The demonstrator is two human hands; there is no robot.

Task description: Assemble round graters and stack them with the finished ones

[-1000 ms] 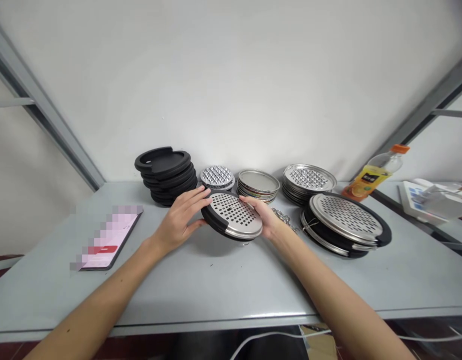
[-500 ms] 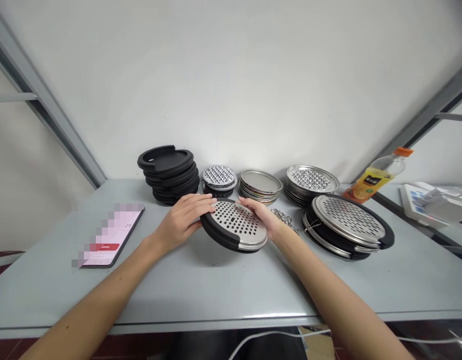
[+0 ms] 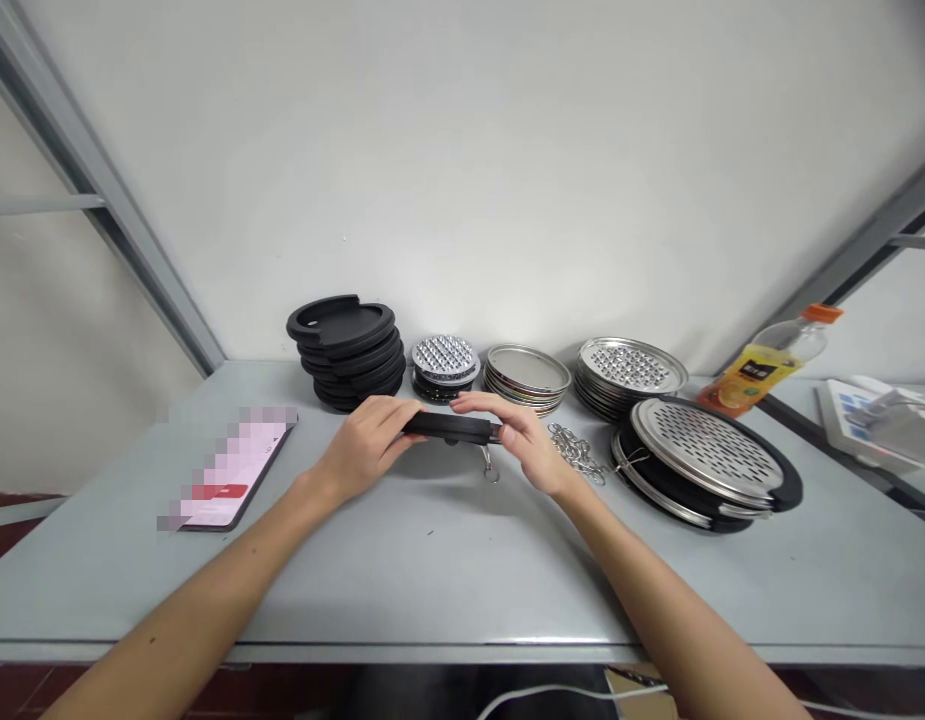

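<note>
Black-edged disc, nearly edge-on, between both hands, above grey table

Grey table, phone, rings, black stack

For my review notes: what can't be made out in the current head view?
All head view:
Held disc: flat faces, turned edge-on; left end, covered by left hand.
Phone: part of screen, masked by pixelation.
Back right stack: lower side, partly behind front right stack.
White cable: cut off by bottom edge.
</note>
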